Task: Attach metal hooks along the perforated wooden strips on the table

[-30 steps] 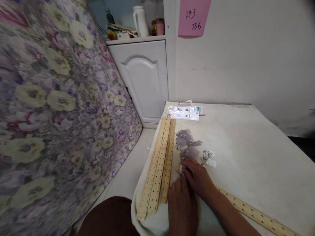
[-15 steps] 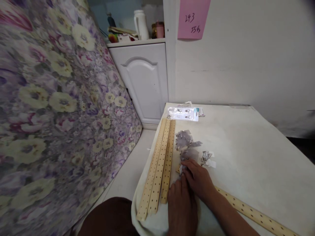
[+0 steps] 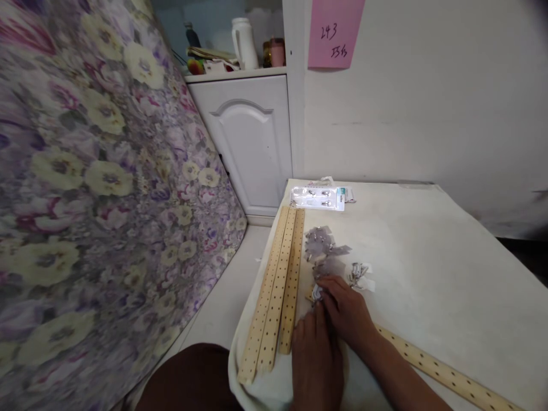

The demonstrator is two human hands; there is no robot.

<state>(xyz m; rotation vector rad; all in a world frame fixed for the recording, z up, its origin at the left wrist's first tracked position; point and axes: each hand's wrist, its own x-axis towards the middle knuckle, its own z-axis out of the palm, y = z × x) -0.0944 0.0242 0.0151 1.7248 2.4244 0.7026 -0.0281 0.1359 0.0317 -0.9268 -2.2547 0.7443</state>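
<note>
Both hands meet over the left end of a perforated wooden strip (image 3: 428, 362), which runs to the lower right beneath my right forearm. My left hand (image 3: 315, 345) is closed, its fingertips pressed against the strip's end. My right hand (image 3: 345, 305) is closed too, with thumb and bent fingers around a small whitish metal piece (image 3: 317, 293) on the strip. The fingers hide most of this piece. Just beyond them lies a pile of small metal pieces in clear packets (image 3: 321, 242), with more packets (image 3: 329, 266) nearer. Loose metal pieces (image 3: 356, 273) with white tabs lie to the right.
Perforated wooden strips (image 3: 274, 297) lie side by side along the table's left edge. A blister pack (image 3: 317, 198) with metal pieces sits at the back of the cloth-covered table (image 3: 428, 245). A floral curtain (image 3: 107, 188) hangs at left, beside a white cabinet (image 3: 252, 142).
My right fingers have shifted very slightly, showing a little more of the whitish metal piece. Otherwise the hands and the things on the table stay in place.
</note>
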